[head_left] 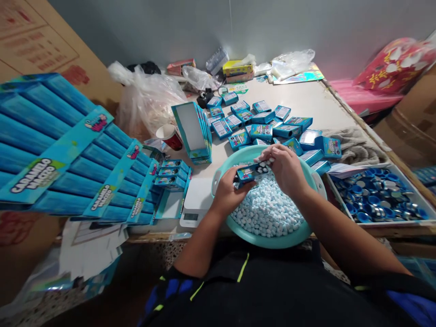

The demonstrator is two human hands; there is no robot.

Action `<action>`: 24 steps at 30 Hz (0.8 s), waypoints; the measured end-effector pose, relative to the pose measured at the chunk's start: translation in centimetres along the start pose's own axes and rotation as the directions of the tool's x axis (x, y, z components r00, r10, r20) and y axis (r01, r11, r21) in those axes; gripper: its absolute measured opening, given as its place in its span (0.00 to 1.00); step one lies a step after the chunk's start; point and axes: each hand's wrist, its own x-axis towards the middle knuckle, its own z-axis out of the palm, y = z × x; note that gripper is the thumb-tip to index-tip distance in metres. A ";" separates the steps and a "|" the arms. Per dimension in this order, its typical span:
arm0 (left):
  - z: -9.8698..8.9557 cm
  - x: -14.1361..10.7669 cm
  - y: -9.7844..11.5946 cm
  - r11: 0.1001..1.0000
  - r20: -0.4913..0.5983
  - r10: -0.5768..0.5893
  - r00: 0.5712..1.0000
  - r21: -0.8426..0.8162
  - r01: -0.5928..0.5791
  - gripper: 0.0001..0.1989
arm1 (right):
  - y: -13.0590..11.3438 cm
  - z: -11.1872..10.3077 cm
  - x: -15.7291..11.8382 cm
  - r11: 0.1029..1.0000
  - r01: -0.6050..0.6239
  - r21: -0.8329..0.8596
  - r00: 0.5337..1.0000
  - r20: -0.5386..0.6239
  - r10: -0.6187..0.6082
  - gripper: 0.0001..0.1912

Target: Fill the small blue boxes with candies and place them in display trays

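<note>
The left hand (227, 193) is closed around a small blue box (245, 174), holding it tilted above a teal basin (269, 241) heaped with pale blue and white pellets (272, 209). The right hand (286, 165) is bent over the box's right end, fingers curled, with several pellets at the fingertips and at that end — whether it grips them or only guides them, I cannot tell. The basin sits at the near edge of a white table (303, 93), right in front of the person's dark clothing. Just beyond it lies a loose pile of similar blue boxes (261, 131), some flat, some on their sides. To the right, a shallow white tray (381, 223) holds many blue and silvery caps (378, 195), with a grey crumpled cloth (357, 145) behind it. Left of the basin is a white scale (195, 197), and beside that a blue display carton (170, 204) with three small boxes standing in its far part. Behind these are a set of nested upright cartons (192, 129) and a red paper cup (169, 136). Large blue display trays (68, 168) fan across the left side — their fronts read "Carambo Macizo" or something close. Clear plastic bags (146, 100) and a yellow box (237, 71) stand along the back wall.
</note>
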 end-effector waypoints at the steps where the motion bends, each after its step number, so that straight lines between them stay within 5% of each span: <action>1: 0.0 0.0 0.0 1.000 -0.015 -0.005 1.000 0.010 0.005 0.22 | 0.1 -0.1 0.1 1.000 -0.006 -0.008 1.000 -0.011 0.006 0.09; 7: -0.3 0.0 0.2 0.997 -0.100 -0.037 0.994 0.064 0.043 0.21 | 0.6 -0.8 0.6 0.953 -0.003 -0.302 0.998 -0.055 -0.015 0.09; 14: -0.3 0.0 -0.5 0.997 -0.106 -0.061 0.993 0.036 0.065 0.21 | 1.0 -0.6 0.2 0.809 0.204 -0.551 0.979 0.102 -0.178 0.05; 24: -0.4 0.1 -0.3 0.996 -0.105 -0.055 0.993 0.057 0.061 0.20 | 0.5 -0.6 0.2 0.658 0.373 -0.654 0.928 0.261 -0.267 0.06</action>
